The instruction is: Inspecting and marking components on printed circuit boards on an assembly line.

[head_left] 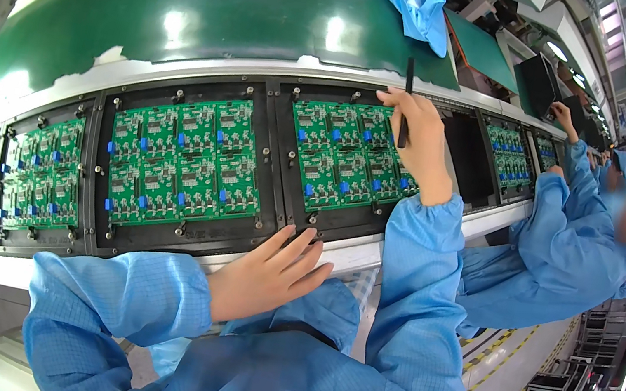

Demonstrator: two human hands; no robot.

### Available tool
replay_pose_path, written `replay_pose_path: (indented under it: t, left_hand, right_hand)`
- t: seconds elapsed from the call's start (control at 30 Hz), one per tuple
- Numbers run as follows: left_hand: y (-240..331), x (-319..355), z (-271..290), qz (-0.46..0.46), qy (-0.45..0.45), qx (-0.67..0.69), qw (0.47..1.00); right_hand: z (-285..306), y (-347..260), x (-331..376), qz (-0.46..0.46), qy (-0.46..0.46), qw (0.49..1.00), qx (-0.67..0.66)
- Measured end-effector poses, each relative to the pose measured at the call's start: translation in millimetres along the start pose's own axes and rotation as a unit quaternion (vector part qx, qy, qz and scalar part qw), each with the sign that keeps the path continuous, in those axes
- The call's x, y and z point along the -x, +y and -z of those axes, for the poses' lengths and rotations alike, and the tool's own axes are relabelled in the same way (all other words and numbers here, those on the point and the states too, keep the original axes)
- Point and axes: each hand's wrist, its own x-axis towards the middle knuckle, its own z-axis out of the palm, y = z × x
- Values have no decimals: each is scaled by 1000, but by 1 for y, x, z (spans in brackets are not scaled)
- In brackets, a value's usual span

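Nearest to us, we rest our left hand (270, 272) flat, fingers released, on the front edge of a black tray (340, 230). On this tray lies the green circuit panel (349, 156). Farther, our right hand (419, 139) grasps a thin black pen (408, 95) above the panel. Behind runs the green conveyor belt (220, 12) with a blue cloth (418, 5).

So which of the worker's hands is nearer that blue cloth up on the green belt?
Right. The right hand, holding a black pen, sits just below the blue cloth; the left hand rests far lower, at the tray's near edge.
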Motion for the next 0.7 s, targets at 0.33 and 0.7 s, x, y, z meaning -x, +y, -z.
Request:
replay_pose_path:
  t: [0.33,0.7]
  left_hand:
    - [-8,-9,-4,-2,-5,7,1000]
    - [-2,-7,-2,-4,-7,-6,1000]
  right_hand:
    - [-17,16,-2,12,-52,998,27]
    - [-24,14,7,-12,4,1000,-15]
